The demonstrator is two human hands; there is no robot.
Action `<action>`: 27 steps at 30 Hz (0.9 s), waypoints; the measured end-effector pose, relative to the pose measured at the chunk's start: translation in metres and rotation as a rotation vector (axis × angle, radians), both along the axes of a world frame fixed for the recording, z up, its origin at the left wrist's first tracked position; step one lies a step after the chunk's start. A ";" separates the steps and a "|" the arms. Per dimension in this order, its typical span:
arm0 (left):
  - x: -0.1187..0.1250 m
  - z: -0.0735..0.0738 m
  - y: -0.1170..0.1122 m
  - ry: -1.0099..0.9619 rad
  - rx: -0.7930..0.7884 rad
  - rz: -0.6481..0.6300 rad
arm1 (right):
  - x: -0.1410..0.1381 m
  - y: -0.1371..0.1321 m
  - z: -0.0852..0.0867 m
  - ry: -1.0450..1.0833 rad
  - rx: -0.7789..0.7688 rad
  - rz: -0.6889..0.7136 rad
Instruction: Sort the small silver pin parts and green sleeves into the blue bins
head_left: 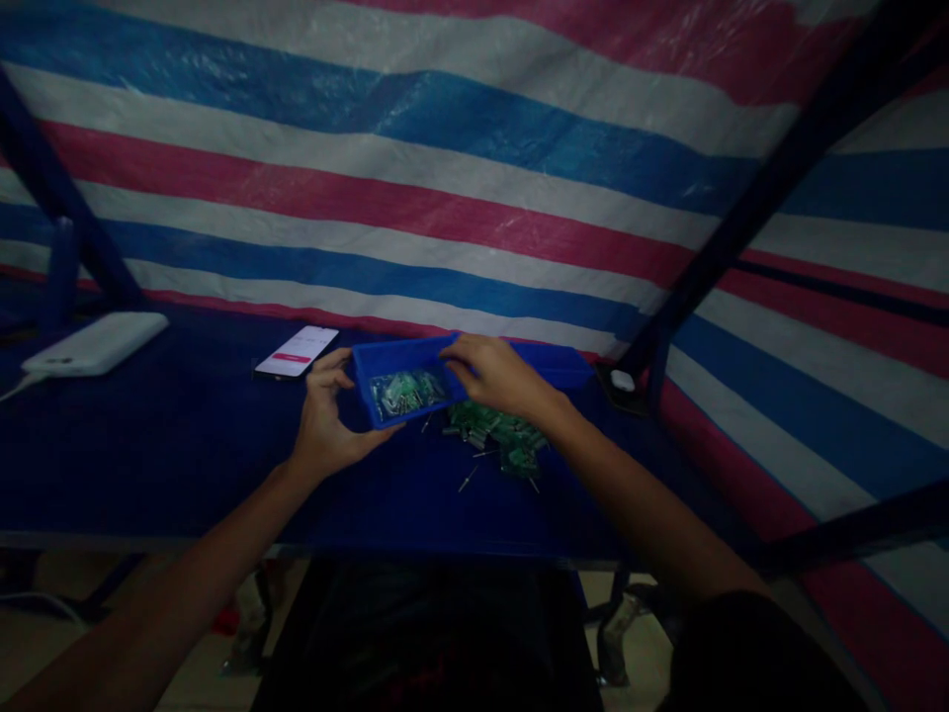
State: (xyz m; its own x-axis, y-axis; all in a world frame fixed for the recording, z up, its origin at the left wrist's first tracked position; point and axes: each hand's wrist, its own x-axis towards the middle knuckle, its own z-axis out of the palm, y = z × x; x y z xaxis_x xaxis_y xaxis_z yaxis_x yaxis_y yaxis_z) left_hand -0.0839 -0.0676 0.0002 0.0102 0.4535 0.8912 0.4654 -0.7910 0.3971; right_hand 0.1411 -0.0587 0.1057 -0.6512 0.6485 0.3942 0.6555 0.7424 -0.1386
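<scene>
Both hands are at a blue plastic bin (363, 386), which is tilted toward me over the table. My left hand (330, 413) grips its left end, thumb under the front edge and fingers at the side. At the bin's right end, my right hand (489, 371) has its fingers closed on the rim or wall; whether anything else is in them is hidden. Inside the bin lie clear bags with small green and metallic parts (407, 393). A pile of similar green parts (496, 430) lies on the table below my right hand, with several thin metal pins scattered around it.
A second blue bin (553, 364) stands behind my right forearm. A lit phone (297, 351) lies left of the bins, and a white power bank (96, 344) with a cable is farther left. A small white case (622, 380) sits by the right frame post. Striped sheeting (415, 198) hangs behind the table (185, 445).
</scene>
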 end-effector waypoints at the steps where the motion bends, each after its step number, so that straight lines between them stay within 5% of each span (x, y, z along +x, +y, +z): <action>1: 0.000 0.000 0.000 0.007 0.004 0.006 | -0.010 0.004 0.001 -0.078 -0.046 0.065; 9: -0.001 -0.002 -0.002 -0.007 -0.029 0.029 | -0.049 0.030 0.002 -0.341 -0.236 0.208; 27: 0.001 0.000 -0.003 -0.045 -0.074 -0.038 | -0.036 0.012 0.012 -0.360 -0.193 0.107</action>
State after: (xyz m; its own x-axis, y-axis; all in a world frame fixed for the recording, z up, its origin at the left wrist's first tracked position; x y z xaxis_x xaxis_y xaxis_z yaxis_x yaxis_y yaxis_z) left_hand -0.0828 -0.0704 0.0000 -0.0104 0.5184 0.8551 0.4160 -0.7754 0.4751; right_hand 0.1046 -0.0468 0.1175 -0.7930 0.6091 0.0073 0.6078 0.7920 -0.0577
